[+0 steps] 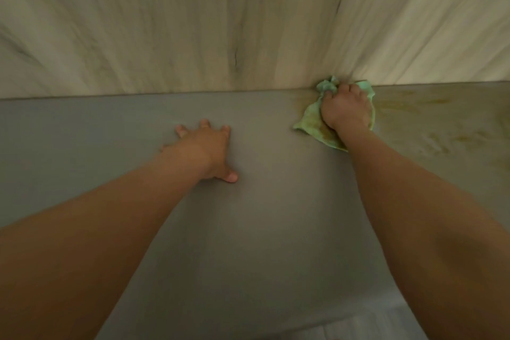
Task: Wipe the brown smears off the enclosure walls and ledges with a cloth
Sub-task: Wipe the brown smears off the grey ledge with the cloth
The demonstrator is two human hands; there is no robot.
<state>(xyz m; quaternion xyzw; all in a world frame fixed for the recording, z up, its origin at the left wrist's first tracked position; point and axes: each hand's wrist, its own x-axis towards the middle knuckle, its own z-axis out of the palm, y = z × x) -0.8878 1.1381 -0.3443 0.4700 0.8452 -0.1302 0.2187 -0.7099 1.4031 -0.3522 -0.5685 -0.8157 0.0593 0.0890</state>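
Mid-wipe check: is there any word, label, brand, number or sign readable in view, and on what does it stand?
None: no text shows anywhere.
The green cloth that the right hand grips bears only brown stains.
The grey ledge bears only brown smears.
The pale wood-grain walls carry only grain marks.

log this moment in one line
right hand: grips green cloth | left hand: flat on grey ledge | brown smears: right of cloth

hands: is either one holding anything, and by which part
The right hand grips the green cloth, fingers curled over its bunched middle, corners spilling out around the fist. The left hand holds nothing; it rests spread on the grey ledge.
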